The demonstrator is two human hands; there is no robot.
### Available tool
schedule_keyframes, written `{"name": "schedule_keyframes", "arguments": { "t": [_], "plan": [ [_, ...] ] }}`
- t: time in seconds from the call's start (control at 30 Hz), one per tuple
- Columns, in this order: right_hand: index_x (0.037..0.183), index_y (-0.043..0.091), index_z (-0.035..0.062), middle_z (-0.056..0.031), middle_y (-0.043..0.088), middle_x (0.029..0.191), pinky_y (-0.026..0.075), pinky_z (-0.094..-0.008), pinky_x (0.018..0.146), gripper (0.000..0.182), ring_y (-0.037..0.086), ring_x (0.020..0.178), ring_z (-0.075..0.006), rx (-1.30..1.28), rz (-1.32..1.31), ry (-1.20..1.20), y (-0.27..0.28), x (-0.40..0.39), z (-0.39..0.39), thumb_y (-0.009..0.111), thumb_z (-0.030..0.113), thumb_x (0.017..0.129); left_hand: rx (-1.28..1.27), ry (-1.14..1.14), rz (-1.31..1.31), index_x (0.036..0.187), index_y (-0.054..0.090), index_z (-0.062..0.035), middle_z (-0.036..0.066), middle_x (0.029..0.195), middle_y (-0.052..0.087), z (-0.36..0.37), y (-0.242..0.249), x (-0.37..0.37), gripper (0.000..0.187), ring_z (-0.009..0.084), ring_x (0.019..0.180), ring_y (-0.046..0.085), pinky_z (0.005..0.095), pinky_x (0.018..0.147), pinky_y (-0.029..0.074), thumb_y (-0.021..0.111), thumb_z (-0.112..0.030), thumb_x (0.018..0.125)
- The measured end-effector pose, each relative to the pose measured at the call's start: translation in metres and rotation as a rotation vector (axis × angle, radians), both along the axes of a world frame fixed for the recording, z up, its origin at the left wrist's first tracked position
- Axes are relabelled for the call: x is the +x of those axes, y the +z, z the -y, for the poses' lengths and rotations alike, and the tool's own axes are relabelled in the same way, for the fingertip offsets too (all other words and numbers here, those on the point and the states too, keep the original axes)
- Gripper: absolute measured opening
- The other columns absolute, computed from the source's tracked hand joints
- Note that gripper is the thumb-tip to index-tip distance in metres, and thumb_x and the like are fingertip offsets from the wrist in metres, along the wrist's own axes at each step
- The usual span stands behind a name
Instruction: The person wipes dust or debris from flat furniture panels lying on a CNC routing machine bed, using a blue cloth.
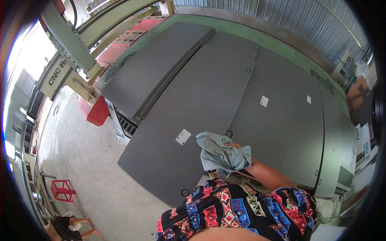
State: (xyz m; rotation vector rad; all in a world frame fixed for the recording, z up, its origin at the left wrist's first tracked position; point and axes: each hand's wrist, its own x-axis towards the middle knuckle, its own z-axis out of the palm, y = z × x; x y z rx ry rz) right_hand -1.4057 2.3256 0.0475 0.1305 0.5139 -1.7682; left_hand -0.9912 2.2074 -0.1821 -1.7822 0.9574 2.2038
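Note:
A crumpled grey-blue cloth [219,154] lies bunched against a large dark grey panel [181,100]. My right hand [234,146] is closed around the cloth's right side, its fingers partly covered by the folds. That arm reaches in from the right, out of a patterned sleeve. A white label [183,137] is stuck to the panel left of the cloth, and a black ring-shaped fitting [229,133] shows just above my hand. Further right, another grey panel [264,124] bears a second white label [264,101]. My left hand is out of sight.
A CNC router [64,76] with a ribbed hose [68,38] stands at the upper left. On the concrete floor [80,148] is a red plastic stool [63,190]. Another person [64,228] is at the lower left. Boards and boxes [364,138] line the right side.

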Motion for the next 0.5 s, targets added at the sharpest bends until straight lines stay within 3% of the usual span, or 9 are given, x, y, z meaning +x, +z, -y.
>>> {"name": "schedule_keyframes", "arguments": {
  "t": [0.2, 0.5],
  "plan": [
    [0.124, 0.05, -0.0003, -0.0155, 0.059, 0.118, 0.045, -0.0363, 0.096, 0.043, 0.06, 0.105, -0.0273, 0.037, 0.094, 0.045, -0.013, -0.003, -0.004, 0.05, 0.018, 0.085, 0.014, 0.009, 0.018, 0.126, 0.047, -0.0101, 0.012, 0.113, 0.053, -0.009, -0.001, 0.008, 0.049, 0.0267, 0.105, 0.051, 0.0413, 0.089, 0.045, 0.039, -0.043, 0.091],
    [0.122, 0.052, 0.0003, -0.014, 0.061, 0.114, 0.048, -0.0351, 0.093, 0.042, 0.061, 0.102, -0.025, 0.083, -0.006, 0.013, -0.018, -0.004, -0.007, 0.052, 0.02, 0.085, 0.032, 0.036, 0.029, 0.125, 0.049, -0.0096, 0.012, 0.11, 0.054, -0.025, -0.002, 0.023, 0.047, 0.0262, 0.102, 0.053, 0.0405, 0.088, 0.045, 0.041, -0.041, 0.091]
  ]
}}
